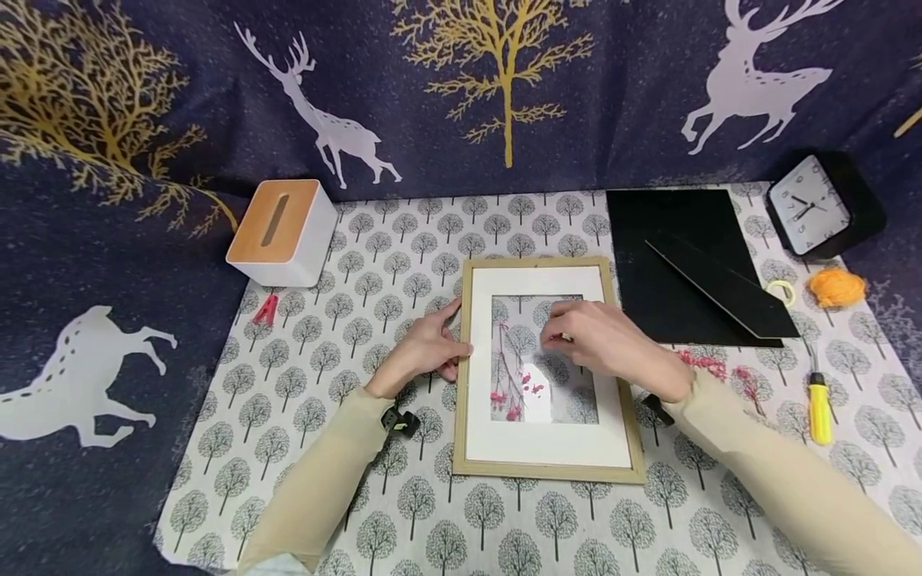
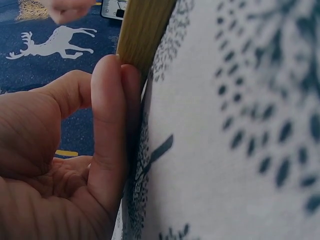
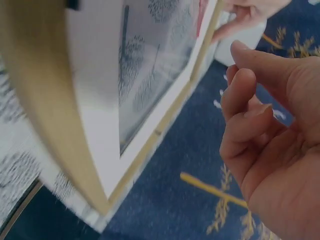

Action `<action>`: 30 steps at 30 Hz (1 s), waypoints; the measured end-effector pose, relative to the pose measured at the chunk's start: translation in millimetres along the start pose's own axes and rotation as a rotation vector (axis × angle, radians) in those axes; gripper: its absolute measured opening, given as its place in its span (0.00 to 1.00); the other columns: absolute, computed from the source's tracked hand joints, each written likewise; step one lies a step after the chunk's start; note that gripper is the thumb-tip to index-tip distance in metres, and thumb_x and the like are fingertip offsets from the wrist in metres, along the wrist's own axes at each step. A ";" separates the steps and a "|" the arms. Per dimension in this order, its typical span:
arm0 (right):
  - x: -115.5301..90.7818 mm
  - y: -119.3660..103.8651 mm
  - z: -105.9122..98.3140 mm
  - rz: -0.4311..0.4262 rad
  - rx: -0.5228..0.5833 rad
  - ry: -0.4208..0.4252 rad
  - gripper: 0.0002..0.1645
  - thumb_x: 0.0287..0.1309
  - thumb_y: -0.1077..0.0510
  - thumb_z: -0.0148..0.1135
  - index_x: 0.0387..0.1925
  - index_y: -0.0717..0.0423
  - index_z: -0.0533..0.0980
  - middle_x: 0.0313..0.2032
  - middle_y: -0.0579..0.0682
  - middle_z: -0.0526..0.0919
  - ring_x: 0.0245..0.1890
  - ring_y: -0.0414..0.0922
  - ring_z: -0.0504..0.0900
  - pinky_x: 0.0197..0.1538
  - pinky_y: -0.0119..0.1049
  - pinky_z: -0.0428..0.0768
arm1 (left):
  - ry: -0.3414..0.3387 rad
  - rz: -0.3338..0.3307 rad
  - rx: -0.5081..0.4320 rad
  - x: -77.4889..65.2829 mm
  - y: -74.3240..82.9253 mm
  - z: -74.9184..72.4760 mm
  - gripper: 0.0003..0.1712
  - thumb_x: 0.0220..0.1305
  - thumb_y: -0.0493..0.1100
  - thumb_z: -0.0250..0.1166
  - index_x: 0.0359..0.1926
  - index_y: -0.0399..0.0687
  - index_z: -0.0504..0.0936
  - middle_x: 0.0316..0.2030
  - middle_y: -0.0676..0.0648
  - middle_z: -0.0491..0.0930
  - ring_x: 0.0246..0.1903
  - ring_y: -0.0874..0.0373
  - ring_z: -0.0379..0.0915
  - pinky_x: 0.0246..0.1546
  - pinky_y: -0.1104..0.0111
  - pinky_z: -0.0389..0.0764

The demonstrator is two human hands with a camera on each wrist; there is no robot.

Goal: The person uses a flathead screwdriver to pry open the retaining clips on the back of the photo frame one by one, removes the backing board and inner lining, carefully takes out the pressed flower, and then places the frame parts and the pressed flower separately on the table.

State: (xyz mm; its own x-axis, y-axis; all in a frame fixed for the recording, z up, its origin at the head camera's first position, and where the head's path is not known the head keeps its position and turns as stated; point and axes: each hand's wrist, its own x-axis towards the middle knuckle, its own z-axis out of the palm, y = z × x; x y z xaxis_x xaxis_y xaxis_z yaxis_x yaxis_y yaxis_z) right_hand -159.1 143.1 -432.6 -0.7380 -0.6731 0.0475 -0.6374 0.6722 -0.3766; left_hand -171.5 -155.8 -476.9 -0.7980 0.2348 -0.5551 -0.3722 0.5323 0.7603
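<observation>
A wooden picture frame [image 1: 547, 472] with a white mat [image 1: 543, 446] lies flat on the tree-print cloth. Through its clear window shows a thin sprig [image 1: 514, 376] with pink blossoms, at the left side. My left hand [image 1: 425, 344] rests beside the frame's left edge, its fingertips touching the wood [image 2: 145, 35]. Above the window hovers my right hand [image 1: 612, 340], with fingers loosely bent. In the right wrist view nothing shows between the thumb and fingers of that hand [image 3: 280, 125], and it is apart from the frame [image 3: 45, 100].
Black boards [image 1: 677, 312] lie right of the frame, one tilted across another. Near them are pink sprigs [image 1: 709, 364], a yellow-handled screwdriver [image 1: 819, 408], a pale ring [image 1: 780, 293], an orange bundle [image 1: 835, 287] and a clock [image 1: 810, 204]. A tissue box [image 1: 274, 240] and red letter A [image 1: 266, 310] stand left.
</observation>
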 end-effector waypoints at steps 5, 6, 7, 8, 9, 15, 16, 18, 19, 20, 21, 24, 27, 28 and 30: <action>19.4 -1.3 9.6 -0.102 0.003 -0.042 0.10 0.63 0.66 0.76 0.31 0.46 0.88 0.31 0.40 0.82 0.29 0.35 0.77 0.31 0.32 0.82 | 0.001 0.010 -0.007 1.0 -2.2 -0.3 0.62 0.68 0.35 0.75 0.89 0.65 0.45 0.31 0.46 0.80 0.18 0.56 0.83 0.30 0.61 0.96; 22.5 -1.1 11.2 -0.118 0.002 -0.052 0.10 0.63 0.66 0.76 0.33 0.46 0.89 0.31 0.40 0.83 0.30 0.35 0.79 0.33 0.33 0.85 | -0.001 0.010 -0.004 0.9 -2.4 -0.4 0.62 0.68 0.35 0.75 0.89 0.65 0.45 0.31 0.46 0.80 0.19 0.57 0.83 0.30 0.61 0.97; 25.3 -0.4 13.3 -0.135 0.004 -0.062 0.10 0.63 0.66 0.76 0.35 0.46 0.90 0.32 0.40 0.84 0.31 0.35 0.80 0.35 0.35 0.86 | -0.001 0.012 -0.003 0.9 -2.4 -0.5 0.62 0.68 0.35 0.75 0.89 0.64 0.45 0.30 0.46 0.80 0.19 0.57 0.83 0.30 0.61 0.97; 27.5 -0.2 15.2 -0.147 0.005 -0.075 0.11 0.63 0.67 0.75 0.36 0.46 0.91 0.32 0.40 0.84 0.31 0.35 0.80 0.37 0.36 0.87 | -0.001 0.013 -0.001 0.9 -2.0 -0.4 0.62 0.68 0.35 0.75 0.89 0.64 0.45 0.30 0.46 0.80 0.19 0.57 0.83 0.30 0.61 0.97; 29.5 0.1 17.0 -0.160 0.007 -0.090 0.11 0.63 0.67 0.75 0.37 0.46 0.91 0.33 0.40 0.85 0.31 0.36 0.80 0.37 0.37 0.88 | -0.002 0.013 -0.001 0.7 -1.6 -0.3 0.62 0.68 0.35 0.75 0.90 0.63 0.45 0.30 0.46 0.81 0.18 0.57 0.83 0.30 0.61 0.96; 38.8 2.3 26.2 -0.216 0.037 -0.169 0.14 0.62 0.67 0.77 0.44 0.46 0.93 0.36 0.42 0.88 0.33 0.37 0.83 0.41 0.38 0.91 | -0.006 -0.005 0.004 1.4 -1.7 -1.1 0.62 0.68 0.35 0.74 0.90 0.65 0.44 0.33 0.44 0.83 0.20 0.56 0.84 0.31 0.62 0.97; 39.8 2.6 27.1 -0.222 0.038 -0.175 0.15 0.61 0.67 0.77 0.45 0.46 0.93 0.37 0.42 0.88 0.33 0.36 0.84 0.42 0.37 0.92 | -0.007 -0.010 0.006 1.5 -1.7 -1.1 0.62 0.69 0.35 0.74 0.90 0.65 0.44 0.34 0.43 0.83 0.21 0.55 0.84 0.31 0.62 0.97; 41.4 3.1 28.3 -0.232 0.041 -0.187 0.15 0.60 0.67 0.78 0.45 0.46 0.93 0.37 0.43 0.88 0.32 0.36 0.83 0.41 0.36 0.92 | -0.007 -0.014 0.007 1.7 -1.6 -1.0 0.62 0.69 0.35 0.74 0.90 0.66 0.43 0.36 0.42 0.84 0.21 0.55 0.84 0.32 0.62 0.97; 42.0 3.2 28.6 -0.232 0.043 -0.193 0.16 0.60 0.67 0.78 0.45 0.47 0.93 0.37 0.42 0.89 0.32 0.35 0.83 0.41 0.35 0.93 | -0.008 -0.016 0.007 1.8 -1.5 -1.0 0.62 0.69 0.35 0.74 0.90 0.66 0.43 0.36 0.42 0.84 0.21 0.55 0.84 0.32 0.62 0.97; 42.6 3.3 29.0 -0.230 0.045 -0.200 0.16 0.59 0.68 0.78 0.45 0.47 0.93 0.37 0.43 0.88 0.31 0.35 0.83 0.41 0.35 0.93 | -0.009 -0.017 0.006 1.9 -1.4 -0.9 0.62 0.69 0.35 0.74 0.90 0.66 0.43 0.36 0.42 0.84 0.21 0.55 0.84 0.32 0.62 0.97; 43.0 3.3 29.2 -0.225 0.048 -0.207 0.15 0.59 0.67 0.78 0.45 0.47 0.93 0.37 0.42 0.88 0.31 0.35 0.84 0.42 0.35 0.93 | -0.010 -0.020 0.003 1.8 -1.1 -0.8 0.62 0.69 0.35 0.74 0.90 0.66 0.43 0.36 0.42 0.84 0.21 0.55 0.84 0.32 0.62 0.97; 43.7 3.0 29.6 -0.219 0.054 -0.221 0.13 0.59 0.66 0.79 0.43 0.47 0.93 0.37 0.42 0.89 0.32 0.37 0.86 0.44 0.36 0.94 | -0.010 -0.021 -0.001 1.9 -0.9 -0.6 0.62 0.68 0.35 0.74 0.89 0.66 0.44 0.35 0.43 0.83 0.20 0.55 0.84 0.31 0.61 0.97; 43.6 2.5 29.6 -0.223 0.038 -0.218 0.11 0.59 0.64 0.80 0.40 0.46 0.93 0.39 0.42 0.91 0.33 0.38 0.88 0.45 0.38 0.94 | -0.002 -0.021 -0.007 2.0 -0.9 -0.3 0.62 0.68 0.35 0.75 0.89 0.67 0.45 0.33 0.44 0.81 0.19 0.56 0.83 0.30 0.61 0.97; 43.4 2.4 29.4 -0.226 0.028 -0.218 0.11 0.58 0.64 0.80 0.39 0.46 0.93 0.39 0.42 0.91 0.33 0.38 0.88 0.45 0.38 0.94 | 0.000 -0.019 -0.008 2.3 -1.0 -0.1 0.62 0.68 0.35 0.75 0.89 0.67 0.46 0.33 0.45 0.80 0.19 0.57 0.83 0.30 0.61 0.97; 42.9 2.5 29.3 -0.226 0.014 -0.216 0.10 0.58 0.64 0.80 0.38 0.45 0.92 0.38 0.41 0.90 0.32 0.37 0.87 0.43 0.36 0.94 | 0.004 -0.017 -0.011 2.9 -1.3 0.4 0.62 0.68 0.35 0.75 0.89 0.67 0.46 0.32 0.46 0.78 0.18 0.57 0.82 0.30 0.61 0.97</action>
State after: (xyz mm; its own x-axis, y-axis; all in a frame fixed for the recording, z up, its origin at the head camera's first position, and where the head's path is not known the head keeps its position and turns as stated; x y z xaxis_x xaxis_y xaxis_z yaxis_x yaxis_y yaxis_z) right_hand -185.8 106.9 -458.6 -0.5124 -0.8562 -0.0658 -0.7759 0.4944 -0.3918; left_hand -173.2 -155.5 -479.5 -0.7933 0.2228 -0.5666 -0.3909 0.5271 0.7546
